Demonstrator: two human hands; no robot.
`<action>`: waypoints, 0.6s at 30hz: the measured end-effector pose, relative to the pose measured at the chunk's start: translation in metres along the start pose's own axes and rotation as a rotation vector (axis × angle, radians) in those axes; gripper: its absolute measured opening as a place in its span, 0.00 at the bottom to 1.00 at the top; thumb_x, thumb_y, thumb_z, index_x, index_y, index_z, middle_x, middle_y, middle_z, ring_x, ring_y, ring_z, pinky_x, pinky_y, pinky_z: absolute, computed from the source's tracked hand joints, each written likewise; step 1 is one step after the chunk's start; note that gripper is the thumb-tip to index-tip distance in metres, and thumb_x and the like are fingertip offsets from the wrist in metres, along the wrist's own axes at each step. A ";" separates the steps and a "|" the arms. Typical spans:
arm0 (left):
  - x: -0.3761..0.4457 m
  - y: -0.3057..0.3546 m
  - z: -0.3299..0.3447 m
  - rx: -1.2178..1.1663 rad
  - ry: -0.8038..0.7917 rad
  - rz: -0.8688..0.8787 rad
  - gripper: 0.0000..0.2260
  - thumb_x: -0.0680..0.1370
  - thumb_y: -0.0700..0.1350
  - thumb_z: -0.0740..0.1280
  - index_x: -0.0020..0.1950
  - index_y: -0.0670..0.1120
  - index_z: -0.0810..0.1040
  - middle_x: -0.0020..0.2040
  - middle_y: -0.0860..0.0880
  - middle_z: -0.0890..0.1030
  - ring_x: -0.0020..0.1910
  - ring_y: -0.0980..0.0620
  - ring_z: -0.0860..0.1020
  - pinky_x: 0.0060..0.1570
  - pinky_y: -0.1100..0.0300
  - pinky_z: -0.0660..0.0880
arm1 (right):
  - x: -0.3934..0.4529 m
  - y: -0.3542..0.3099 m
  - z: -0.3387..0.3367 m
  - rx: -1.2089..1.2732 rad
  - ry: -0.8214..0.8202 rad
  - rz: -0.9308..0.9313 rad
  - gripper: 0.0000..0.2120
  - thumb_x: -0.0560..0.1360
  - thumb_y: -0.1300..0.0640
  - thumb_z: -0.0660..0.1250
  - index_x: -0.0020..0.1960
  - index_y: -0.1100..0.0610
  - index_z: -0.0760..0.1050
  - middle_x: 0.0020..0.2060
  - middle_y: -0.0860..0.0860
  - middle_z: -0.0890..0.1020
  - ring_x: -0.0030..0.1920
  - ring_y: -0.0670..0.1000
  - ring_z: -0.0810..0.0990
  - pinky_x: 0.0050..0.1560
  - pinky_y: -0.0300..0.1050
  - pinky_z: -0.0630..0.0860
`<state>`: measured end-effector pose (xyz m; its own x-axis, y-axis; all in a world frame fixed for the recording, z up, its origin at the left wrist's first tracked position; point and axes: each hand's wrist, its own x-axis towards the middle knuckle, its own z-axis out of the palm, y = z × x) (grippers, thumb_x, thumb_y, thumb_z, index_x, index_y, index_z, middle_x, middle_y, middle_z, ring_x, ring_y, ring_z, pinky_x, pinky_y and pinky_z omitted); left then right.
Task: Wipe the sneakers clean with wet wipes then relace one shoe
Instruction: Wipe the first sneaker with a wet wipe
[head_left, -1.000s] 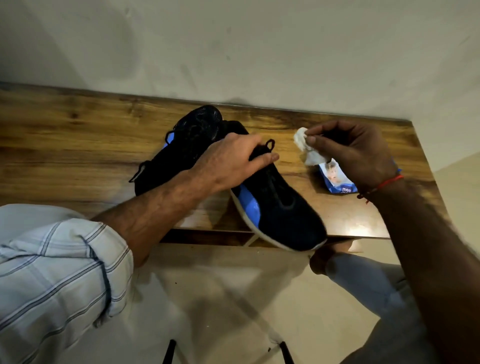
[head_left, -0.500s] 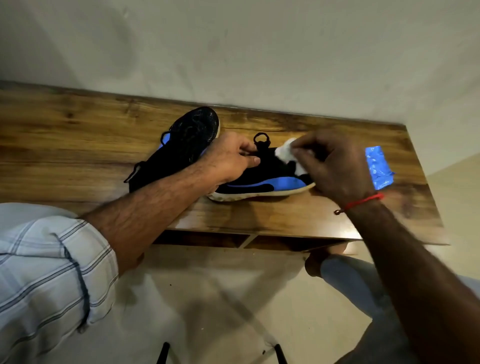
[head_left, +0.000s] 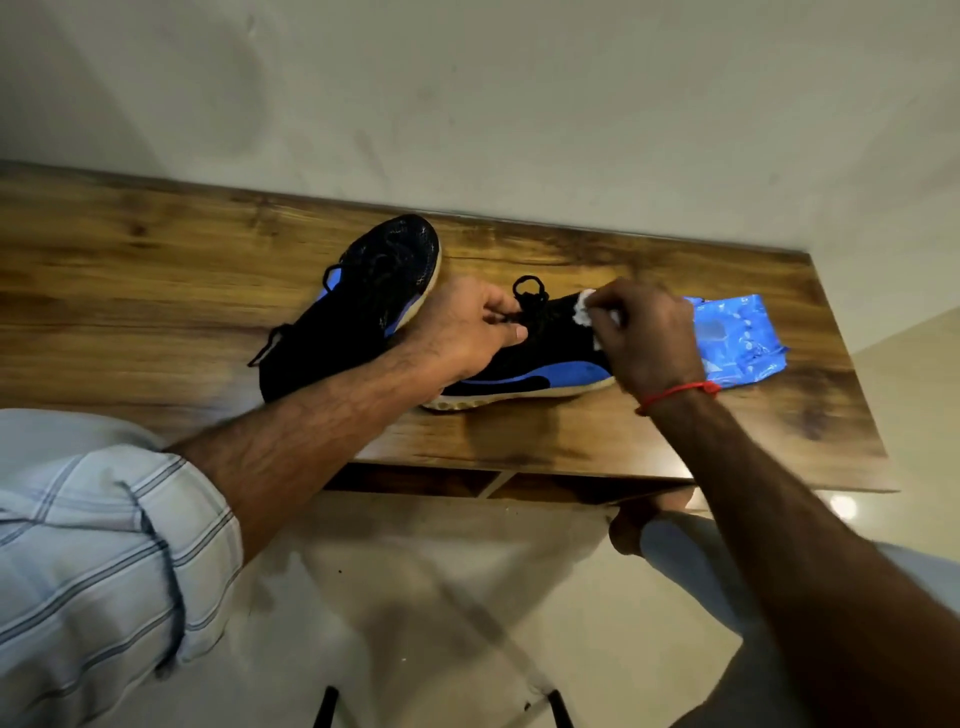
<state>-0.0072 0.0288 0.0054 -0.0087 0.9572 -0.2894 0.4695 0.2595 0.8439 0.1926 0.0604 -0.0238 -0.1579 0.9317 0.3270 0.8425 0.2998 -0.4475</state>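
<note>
While the left hand (head_left: 470, 327) grips the near sneaker (head_left: 524, 364), the right hand (head_left: 649, 340) presses a pinched wipe (head_left: 584, 312) onto it.
Behind that sneaker lies the second sneaker (head_left: 363, 306); the wipes pack (head_left: 737, 338) rests just right on the bench (head_left: 156, 291).

Both arms reach out over the table edge from the near side. The left hand (head_left: 470, 330) has its fingers curled, thumb pointing right, gripping the black lace area, forearm bare below a rolled-up pale striped sleeve (head_left: 98, 561). The right hand (head_left: 647, 338) is knuckles-up, fingertips bunched and pinching a crumpled white wet wipe (head_left: 584, 312), with a thin red thread bracelet (head_left: 678, 393) round the wrist.
</note>
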 end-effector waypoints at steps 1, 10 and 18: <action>-0.001 -0.001 0.002 0.020 -0.003 0.010 0.13 0.76 0.40 0.75 0.59 0.46 0.83 0.54 0.50 0.85 0.52 0.55 0.82 0.56 0.59 0.80 | -0.003 -0.011 0.007 0.055 -0.044 -0.023 0.05 0.71 0.65 0.70 0.45 0.60 0.83 0.42 0.56 0.85 0.44 0.56 0.81 0.47 0.43 0.70; -0.006 0.001 0.008 0.146 0.033 0.062 0.16 0.76 0.43 0.75 0.64 0.47 0.82 0.58 0.50 0.85 0.56 0.57 0.81 0.55 0.65 0.75 | 0.007 0.013 -0.006 -0.076 -0.196 0.082 0.06 0.72 0.67 0.67 0.46 0.63 0.82 0.44 0.60 0.84 0.49 0.62 0.81 0.49 0.45 0.68; -0.002 0.001 0.002 0.000 0.013 -0.025 0.15 0.77 0.42 0.74 0.64 0.46 0.82 0.55 0.51 0.84 0.52 0.57 0.81 0.55 0.62 0.77 | 0.022 0.004 -0.033 0.847 -0.034 0.483 0.04 0.75 0.67 0.71 0.47 0.60 0.80 0.45 0.57 0.85 0.43 0.49 0.84 0.43 0.40 0.80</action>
<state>-0.0056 0.0264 0.0060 -0.0318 0.9519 -0.3048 0.4693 0.2834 0.8363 0.2094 0.0753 0.0086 0.0816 0.9944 -0.0672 0.1736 -0.0806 -0.9815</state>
